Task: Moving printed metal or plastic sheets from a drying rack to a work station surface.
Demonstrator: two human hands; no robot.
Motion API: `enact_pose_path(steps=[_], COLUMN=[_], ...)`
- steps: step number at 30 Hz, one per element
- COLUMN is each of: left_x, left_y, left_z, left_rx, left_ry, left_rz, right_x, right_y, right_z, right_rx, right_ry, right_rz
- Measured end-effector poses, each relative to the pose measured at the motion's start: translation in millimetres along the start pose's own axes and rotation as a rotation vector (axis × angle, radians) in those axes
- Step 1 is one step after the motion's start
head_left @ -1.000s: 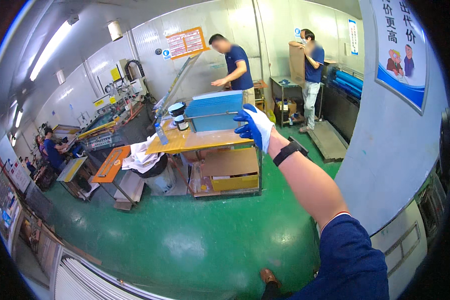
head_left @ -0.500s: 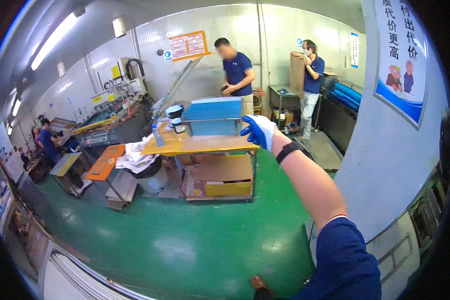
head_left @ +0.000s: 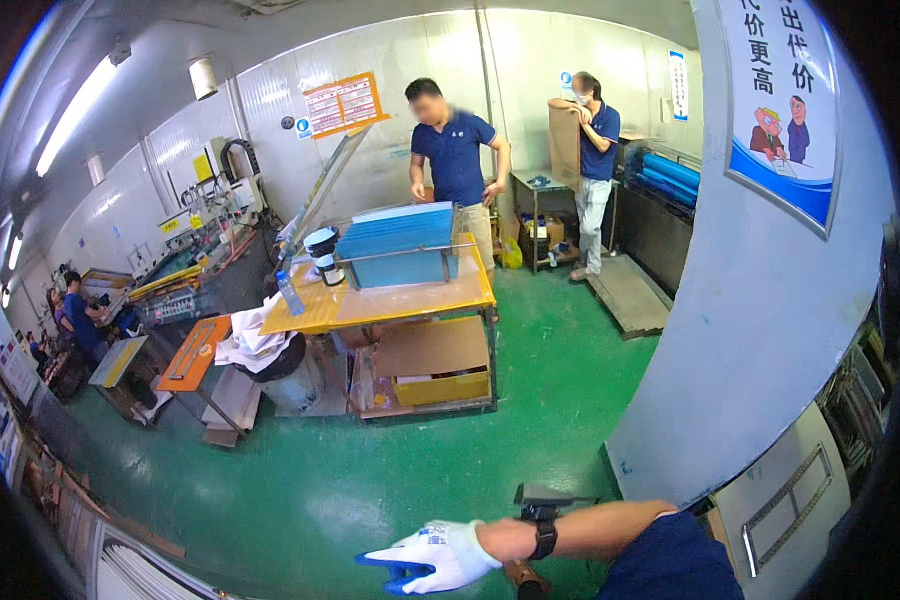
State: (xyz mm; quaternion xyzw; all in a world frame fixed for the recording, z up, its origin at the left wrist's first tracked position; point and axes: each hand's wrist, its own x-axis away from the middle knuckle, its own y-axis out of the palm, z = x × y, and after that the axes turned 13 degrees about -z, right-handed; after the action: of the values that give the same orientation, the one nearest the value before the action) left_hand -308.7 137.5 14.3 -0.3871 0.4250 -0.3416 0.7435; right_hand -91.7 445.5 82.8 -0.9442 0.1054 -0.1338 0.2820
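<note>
My right hand (head_left: 430,560), in a white glove with blue-coated fingers, is low in the view over the green floor. Its fingers stretch toward the left, apart, with nothing between them. A black wristband (head_left: 542,532) circles the wrist below a navy sleeve. Just behind it shows a dark flat object (head_left: 550,496) that I cannot make out. My left hand is out of view. Well beyond the hand stands a yellow-topped table (head_left: 410,305). It bears a metal rack of blue sheets (head_left: 395,262), dark-lidded tubs (head_left: 322,243) and a clear bottle (head_left: 290,294).
Behind the table a person in navy (head_left: 455,155) stands; another (head_left: 598,140) leans on a brown board (head_left: 564,150). A bin with white cloths (head_left: 260,345) and an orange-topped table (head_left: 195,352) are at left. A grey-white wall (head_left: 730,330) rises at right.
My right hand has dropped from in front of the blue rack to low over the floor. The view has shifted slightly. The person behind the table now holds their arms apart.
</note>
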Motion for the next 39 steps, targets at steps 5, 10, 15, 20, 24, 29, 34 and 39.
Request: enact_pose_path(steps=[5,10,15,20,24,29,34,39], left_x=[-7.2,-11.1,-12.9,-14.1,-10.2,-0.2,16.7,-16.8], left_y=[0.1,-0.2,0.4,-1.9,-6.0,-11.6,-10.6,-13.4], left_z=[0.7,2.8,1.0,-4.1,-8.3,-8.2,-21.9,22.1], left_rx=[0.005,0.010,0.009,-0.002,-0.007,-0.013,-0.003,0.029], left_ry=[0.007,-0.009,0.006,0.014,0.025,0.027,-0.007,-0.097], left_rz=[0.008,0.004,0.007,-0.004,-0.013,-0.022,-0.058,-0.065], right_x=[-12.2,-6.0,-12.1,-24.7,-28.9,-25.5,-29.0,-131.8], right_y=[46.2,50.3,55.6,84.7,102.8,59.2,-111.3,-113.9], right_z=[77.6,109.5,118.3,134.9,149.3,188.8,178.7,-77.3], right_rx=[-0.380,-0.711,-0.714,-0.616,-0.645,-0.242,-0.767,0.380], right_ry=[0.102,0.085,0.182,0.261,0.242,0.316,0.076,-0.049], right_rz=[0.107,0.271,0.258,0.166,0.115,0.443,1.074,0.250])
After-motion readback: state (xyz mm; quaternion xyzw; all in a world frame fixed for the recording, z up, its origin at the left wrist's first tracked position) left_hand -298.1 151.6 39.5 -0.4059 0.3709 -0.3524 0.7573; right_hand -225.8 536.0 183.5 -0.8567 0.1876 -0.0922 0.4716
